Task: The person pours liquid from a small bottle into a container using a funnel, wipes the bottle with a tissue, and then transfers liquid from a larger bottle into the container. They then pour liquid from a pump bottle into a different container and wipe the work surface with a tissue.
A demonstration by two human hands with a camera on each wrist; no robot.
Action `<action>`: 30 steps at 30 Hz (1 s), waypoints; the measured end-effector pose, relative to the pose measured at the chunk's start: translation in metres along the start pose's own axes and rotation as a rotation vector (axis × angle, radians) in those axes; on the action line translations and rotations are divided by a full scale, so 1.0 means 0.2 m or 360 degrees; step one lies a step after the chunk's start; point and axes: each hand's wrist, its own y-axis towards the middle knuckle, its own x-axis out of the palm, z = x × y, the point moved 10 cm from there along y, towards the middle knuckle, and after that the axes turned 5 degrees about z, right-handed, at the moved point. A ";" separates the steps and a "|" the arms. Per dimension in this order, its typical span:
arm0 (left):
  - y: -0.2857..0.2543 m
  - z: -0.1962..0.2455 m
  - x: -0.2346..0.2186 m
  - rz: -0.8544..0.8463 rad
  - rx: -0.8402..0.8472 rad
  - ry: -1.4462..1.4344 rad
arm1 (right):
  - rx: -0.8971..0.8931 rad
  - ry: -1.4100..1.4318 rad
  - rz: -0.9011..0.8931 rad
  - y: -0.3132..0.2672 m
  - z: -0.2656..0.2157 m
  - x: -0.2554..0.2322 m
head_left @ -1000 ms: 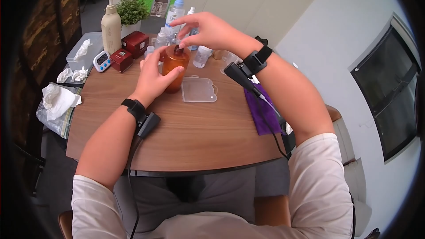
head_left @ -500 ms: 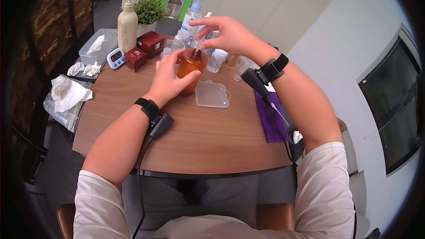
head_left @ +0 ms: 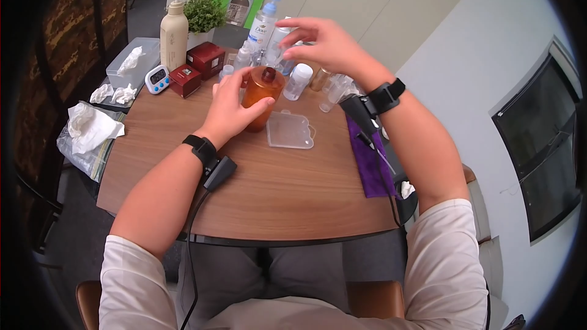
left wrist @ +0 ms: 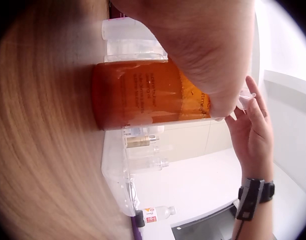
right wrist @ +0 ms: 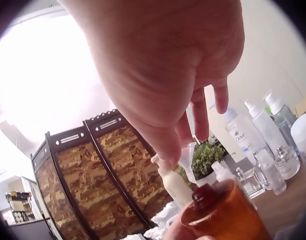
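Note:
An amber bottle (head_left: 260, 98) stands on the wooden table, its dark threaded neck (right wrist: 205, 196) uncapped. My left hand (head_left: 231, 109) grips it round the upper body, thumb on the near side. Printed lettering shows on its side in the left wrist view. Above and just right of the neck, my right hand (head_left: 327, 46) pinches a small clear funnel (right wrist: 187, 162) between thumb and fingers, its narrow end pointing down. A flat translucent plastic case (head_left: 290, 131) lies beside the bottle's base.
Behind the bottle stand clear bottles and a Dove pump bottle (head_left: 262, 29). To the left are a beige pump bottle (head_left: 174, 40), red boxes (head_left: 206, 59), a timer (head_left: 158, 79) and crumpled tissues (head_left: 92, 122). A purple cloth (head_left: 369, 165) lies at the right edge.
My right hand has moved slightly up and right, lifting the funnel away from the bottle's neck. My left hand keeps its grip on the bottle. The head view has shifted.

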 end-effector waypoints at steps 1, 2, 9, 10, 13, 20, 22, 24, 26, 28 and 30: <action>0.00 0.00 0.00 -0.0011 -0.0014 0.0026 | 0.0071 0.0027 0.0121 -0.02 0.02 -0.09; 0.00 0.00 0.00 -0.0022 -0.0029 0.0053 | 0.0139 0.0055 0.0242 -0.05 0.04 -0.17; 0.00 0.01 0.00 -0.0018 -0.0017 -0.0002 | 0.0506 -0.0192 0.0564 -0.32 0.57 -0.60; 0.00 0.00 0.00 -0.0007 -0.0013 0.0009 | 0.0507 -0.0198 0.0565 -0.35 0.62 -0.61; -0.01 -0.01 0.01 0.0000 -0.0015 0.0031 | 0.0687 -0.0311 0.0585 -0.44 0.76 -0.63; 0.00 0.02 0.00 -0.0022 -0.0016 0.0010 | 0.0797 -0.0369 0.0522 -0.49 0.96 -0.59; 0.00 0.02 0.00 -0.0026 -0.0027 0.0019 | 0.0777 -0.0350 0.0497 -0.49 0.95 -0.57; -0.01 0.01 0.00 -0.0033 -0.0034 0.0034 | 0.0807 -0.0392 0.0476 -0.50 0.98 -0.55; -0.01 0.01 0.00 -0.0022 -0.0007 0.0050 | 0.0849 -0.0304 0.0440 -0.50 1.02 -0.52; -0.01 0.01 0.00 -0.0026 -0.0018 0.0025 | 0.0898 -0.0217 0.0405 -0.51 1.03 -0.48; 0.00 0.01 0.01 -0.0031 -0.0030 -0.0007 | 0.0812 -0.0281 0.0355 -0.52 1.01 -0.44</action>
